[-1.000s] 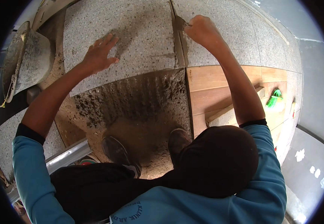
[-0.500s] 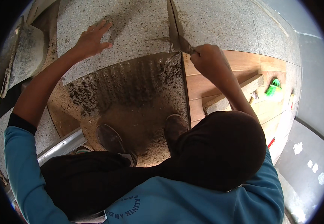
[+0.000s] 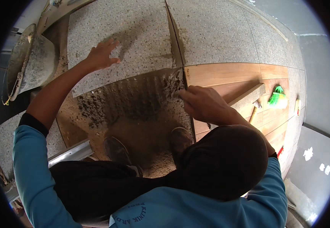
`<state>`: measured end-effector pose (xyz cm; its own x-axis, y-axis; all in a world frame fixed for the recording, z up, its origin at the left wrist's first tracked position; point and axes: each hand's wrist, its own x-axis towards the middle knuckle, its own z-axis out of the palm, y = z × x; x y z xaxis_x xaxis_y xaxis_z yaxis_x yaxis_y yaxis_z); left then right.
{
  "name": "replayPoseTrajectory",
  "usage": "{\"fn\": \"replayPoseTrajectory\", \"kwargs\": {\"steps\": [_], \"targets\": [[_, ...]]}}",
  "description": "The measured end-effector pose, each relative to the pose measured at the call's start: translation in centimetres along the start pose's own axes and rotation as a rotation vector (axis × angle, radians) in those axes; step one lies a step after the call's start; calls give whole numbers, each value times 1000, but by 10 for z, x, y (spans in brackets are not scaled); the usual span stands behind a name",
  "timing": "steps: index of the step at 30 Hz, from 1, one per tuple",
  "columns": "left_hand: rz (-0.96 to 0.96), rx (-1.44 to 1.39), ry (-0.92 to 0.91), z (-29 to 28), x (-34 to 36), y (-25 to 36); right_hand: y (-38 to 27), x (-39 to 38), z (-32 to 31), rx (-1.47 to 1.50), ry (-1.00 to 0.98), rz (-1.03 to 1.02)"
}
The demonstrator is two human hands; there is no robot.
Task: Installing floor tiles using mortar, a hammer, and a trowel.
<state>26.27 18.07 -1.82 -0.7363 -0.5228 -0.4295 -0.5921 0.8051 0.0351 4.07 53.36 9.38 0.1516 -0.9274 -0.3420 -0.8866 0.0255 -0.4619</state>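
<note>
My left hand [image 3: 103, 56] has its fingers spread over the speckled grey tile [image 3: 142, 41], casting a shadow on it; I cannot tell if it touches. In my right hand [image 3: 206, 105] is a small trowel or scraper [image 3: 179, 93], mostly hidden by the fist. The tool's dark tip points left, over the right side of the ridged wet mortar bed [image 3: 134, 95]. That bed lies below the tile's near edge, beside the wood-look tiles [image 3: 225, 74]. A mortar-smeared joint [image 3: 175, 38] runs between the two grey tiles.
My shoes [image 3: 115, 150] stand on the mortar-covered ground. A dirty bucket [image 3: 39, 62] lies tipped at the left, and a metal straightedge [image 3: 71, 152] is near my left leg. On the wood-look tiles are a beam [image 3: 248, 95], a yellow-handled tool [image 3: 254, 112] and a green-and-white packet [image 3: 278, 97].
My right hand has come back from the tile joint toward me, and its tool now points at the mortar bed. My left hand remains spread above the tile. The view has shifted slightly.
</note>
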Motion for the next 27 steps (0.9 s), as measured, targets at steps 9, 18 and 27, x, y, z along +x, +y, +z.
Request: {"fn": "replayPoseTrajectory", "kwargs": {"steps": [9,18,27], "targets": [[-262,-259,255,15,-21,-95,-3,28,32,-128,317,-252],[-660,-340,49,53,-30,-151,-12,41,57,-152,354,-377],[-741,-460,28,65,-33,-193,-14,50,74,-140,378,-609]]}}
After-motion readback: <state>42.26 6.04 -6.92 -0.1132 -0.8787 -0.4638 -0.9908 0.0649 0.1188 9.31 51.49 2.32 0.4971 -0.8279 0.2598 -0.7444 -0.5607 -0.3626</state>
